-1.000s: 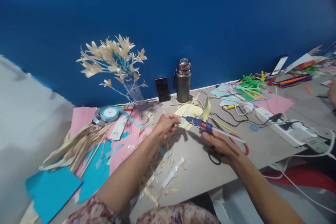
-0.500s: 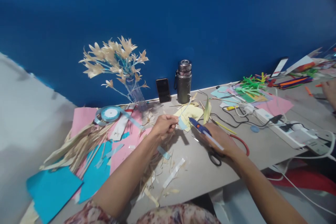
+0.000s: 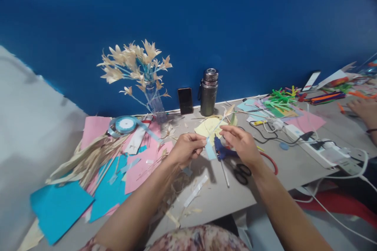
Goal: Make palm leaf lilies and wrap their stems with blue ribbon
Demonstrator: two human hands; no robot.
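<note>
My left hand pinches the lower end of a thin flower stem, which slants up to a cream husk-like flower. A short tail of light blue ribbon hangs from the pinched end. My right hand is just right of the stem, fingers apart and holding nothing I can see. Below its fingers a blue glue gun lies on the table, a glue stick jutting from it. Black-handled scissors lie under the right wrist. Yellow paper is behind the hands.
Cream flowers fill a clear vase at the back left, near a phone and a flask. A ribbon roll lies left, a power strip right. Another person's hand is far right.
My right hand has let go of the glue gun, which now lies on the table, and its fingers have opened beside the stem. My left hand has shifted slightly right with the flower.
</note>
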